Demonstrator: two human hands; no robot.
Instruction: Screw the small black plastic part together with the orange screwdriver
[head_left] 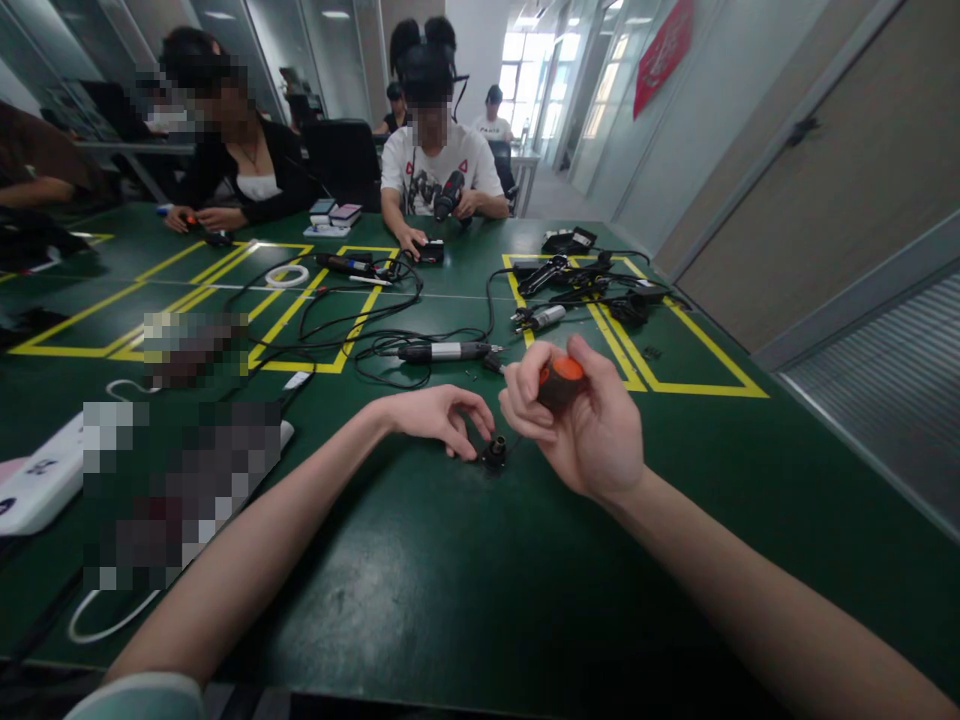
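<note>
My right hand (589, 430) is closed round the handle of a screwdriver (561, 383), dark with an orange end cap. Its shaft is mostly hidden by my fingers; a thin dark line slants down towards a small black part (493, 453) on the green table. This part has a short metallic cylinder standing up from it. At its left side, my left hand (442, 415) has thumb and fingers curled against it, holding it on the tabletop. Whether the screwdriver tip touches the part is too small to tell.
Beyond my hands lie a grey-and-black pen-shaped power tool (446, 352), tangled black cables (390, 340) and a second grey tool (544, 318). White power strips (45, 480) stand at the left. Across the table, a person (431, 160) holds a drill (450, 195); another sits further left.
</note>
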